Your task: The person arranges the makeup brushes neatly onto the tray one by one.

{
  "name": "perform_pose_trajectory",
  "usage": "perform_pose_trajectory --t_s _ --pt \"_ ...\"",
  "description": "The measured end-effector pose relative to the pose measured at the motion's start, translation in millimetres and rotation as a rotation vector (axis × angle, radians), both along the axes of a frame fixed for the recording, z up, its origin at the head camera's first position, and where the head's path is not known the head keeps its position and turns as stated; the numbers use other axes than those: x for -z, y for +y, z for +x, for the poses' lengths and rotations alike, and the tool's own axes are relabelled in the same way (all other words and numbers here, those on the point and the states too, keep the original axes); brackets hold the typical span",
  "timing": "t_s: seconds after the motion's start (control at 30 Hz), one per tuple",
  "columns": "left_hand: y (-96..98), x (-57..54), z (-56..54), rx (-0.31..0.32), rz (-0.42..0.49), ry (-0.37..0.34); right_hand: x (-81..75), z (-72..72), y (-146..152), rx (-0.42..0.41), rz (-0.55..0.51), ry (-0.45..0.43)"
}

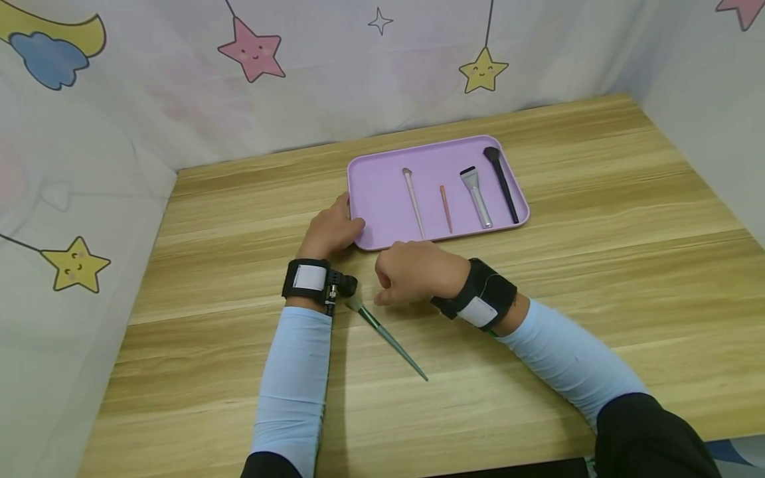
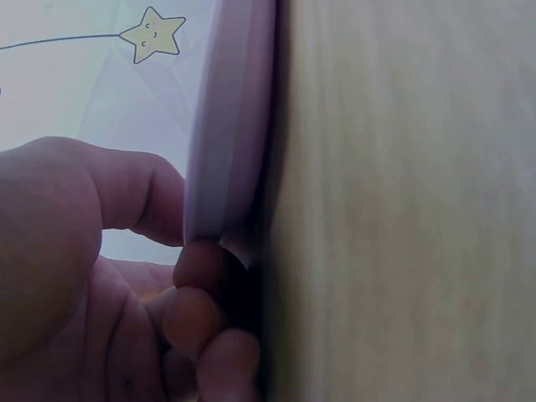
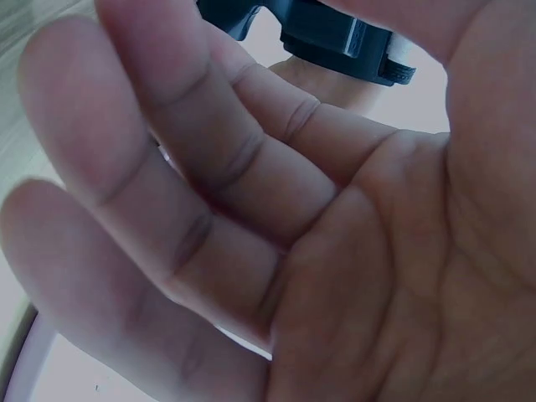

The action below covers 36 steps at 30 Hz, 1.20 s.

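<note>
My left hand (image 1: 331, 229) pinches the left front corner of a lilac tray (image 1: 379, 192), thumb above the rim and fingers curled beneath it, as the left wrist view shows at the tray's edge (image 2: 222, 126). Just in front of the tray's near edge is my right hand (image 1: 421, 271), its fingers loosely bent and its palm (image 3: 352, 276) holding nothing. On the tray lie a slim white makeup brush (image 1: 413, 202), a short pink stick-like brush (image 1: 445, 208), a silver flat brush (image 1: 477, 197) and a black brush (image 1: 502, 184).
A green-handled makeup brush (image 1: 388, 337) lies on the wooden table (image 1: 227, 265) between my forearms, its head partly behind the left wrist camera (image 1: 345, 285). Star-printed white curtain (image 1: 358, 79) hangs along the table's back and left sides.
</note>
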<state>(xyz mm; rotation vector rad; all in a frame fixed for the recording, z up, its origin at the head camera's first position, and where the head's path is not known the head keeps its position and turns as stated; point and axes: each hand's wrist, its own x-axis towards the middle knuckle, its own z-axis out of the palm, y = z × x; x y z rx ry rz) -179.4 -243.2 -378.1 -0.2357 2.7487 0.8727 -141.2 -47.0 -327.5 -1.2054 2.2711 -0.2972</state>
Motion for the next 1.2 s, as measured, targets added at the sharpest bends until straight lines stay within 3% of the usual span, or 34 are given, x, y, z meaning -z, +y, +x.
perform_pose_trajectory --t_s 0.53,1.2 --pt "-0.1 0.8 0.3 0.008 0.007 0.017 2.6 9.2 -2.1 -0.062 0.0 0.088" --pt "0.3 0.9 0.0 0.004 0.004 0.006 9.9 23.6 -9.2 -0.052 0.078 0.085"
